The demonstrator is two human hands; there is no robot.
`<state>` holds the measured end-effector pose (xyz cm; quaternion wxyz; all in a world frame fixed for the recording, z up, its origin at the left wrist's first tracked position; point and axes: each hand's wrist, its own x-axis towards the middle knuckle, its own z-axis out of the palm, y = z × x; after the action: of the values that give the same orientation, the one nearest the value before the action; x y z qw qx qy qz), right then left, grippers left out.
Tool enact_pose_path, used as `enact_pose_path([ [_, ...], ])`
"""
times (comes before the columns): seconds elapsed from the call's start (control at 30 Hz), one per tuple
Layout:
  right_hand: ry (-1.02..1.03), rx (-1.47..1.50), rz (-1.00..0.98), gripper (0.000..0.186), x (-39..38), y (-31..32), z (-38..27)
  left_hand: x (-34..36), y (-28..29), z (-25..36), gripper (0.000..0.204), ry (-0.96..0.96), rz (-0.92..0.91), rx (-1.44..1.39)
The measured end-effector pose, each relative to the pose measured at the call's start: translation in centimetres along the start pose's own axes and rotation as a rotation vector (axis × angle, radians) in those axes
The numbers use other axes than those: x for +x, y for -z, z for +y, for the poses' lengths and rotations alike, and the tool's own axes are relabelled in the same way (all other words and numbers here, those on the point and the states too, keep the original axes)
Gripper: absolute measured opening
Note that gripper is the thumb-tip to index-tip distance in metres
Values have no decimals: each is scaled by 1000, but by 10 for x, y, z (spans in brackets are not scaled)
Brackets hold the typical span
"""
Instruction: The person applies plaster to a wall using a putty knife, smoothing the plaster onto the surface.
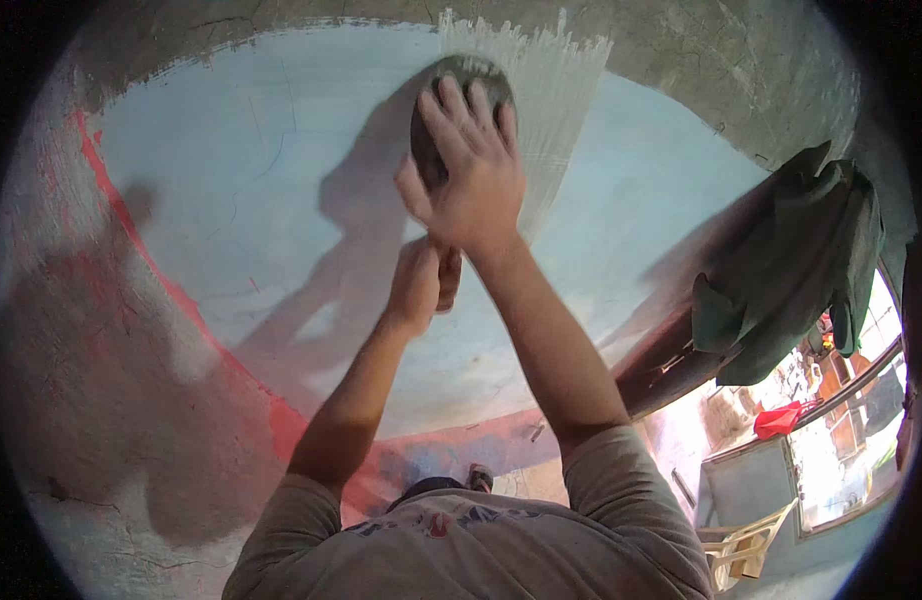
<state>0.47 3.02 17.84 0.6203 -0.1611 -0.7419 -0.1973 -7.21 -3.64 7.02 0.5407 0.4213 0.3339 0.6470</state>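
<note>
Both my hands are on a dark, oval-headed tool with a short handle [464, 66], held up against a light blue wall [211, 150]. My right hand [473, 185] lies over the head, its fingers apart and bent onto the dark surface, pressing it to the wall. Lower down, my left hand [417, 285] is closed around the handle, whose brown end shows below the fist. The tool's exact kind cannot be made out. A streaky grey patch [556, 110] with ragged upper edges runs up the wall beside the head.
Bare grey plaster [721, 60] borders the blue area above. A red painted band [146, 245] curves down the left. Dark cloth [796, 260] hangs at right, near a bright opening with a red thing [778, 420] by it. A cream plastic chair [751, 540] stands lower right.
</note>
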Motion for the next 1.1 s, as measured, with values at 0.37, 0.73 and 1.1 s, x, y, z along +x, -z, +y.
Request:
enact_pose_path([
  [0.37,-15,14,-12,61,13,4,11,10,-11,11,47,-4,-51,16],
  [0.73,-19,1,20,56,19,10,18,18,-18,20,50,-33,-74,78],
  [1.1,-137,58,-216,58,-85,17,-44,-47,28,-85,55,-61,16,13],
])
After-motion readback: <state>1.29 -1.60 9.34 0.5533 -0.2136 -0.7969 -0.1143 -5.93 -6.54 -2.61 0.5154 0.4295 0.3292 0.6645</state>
